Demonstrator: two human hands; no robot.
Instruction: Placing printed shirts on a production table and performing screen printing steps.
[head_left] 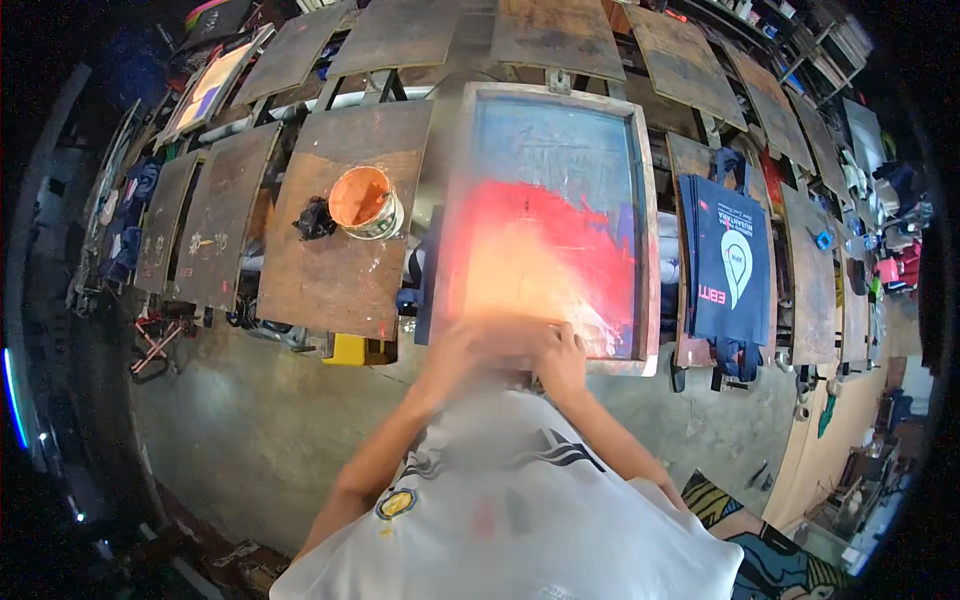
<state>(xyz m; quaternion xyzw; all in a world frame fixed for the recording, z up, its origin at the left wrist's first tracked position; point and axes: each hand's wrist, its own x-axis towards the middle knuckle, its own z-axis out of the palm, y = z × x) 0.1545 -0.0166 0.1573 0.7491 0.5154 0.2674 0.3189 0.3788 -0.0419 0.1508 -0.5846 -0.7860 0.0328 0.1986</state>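
Note:
A silk-screen frame [645,220] with a wooden rim lies on the board in front of me. Red ink [545,220] covers the middle and near part of its bluish mesh, and a bright orange glare blurs the near end. At that end, my left hand [450,352] and my right hand [562,360] are closed on a wide brownish squeegee [508,338], one toward each end. The bar is smeared, and its lower edge is hidden. The fingers of my right hand bend over the top, while my left hand is partly blurred.
An orange ink bucket [366,202] stands on the wooden board [330,275] to the left, beside a crumpled black plastic bag [315,218]. Navy tote bags [735,260] lie stacked on the right-hand board. More boards line the far side. A yellow container [346,349] sits underneath.

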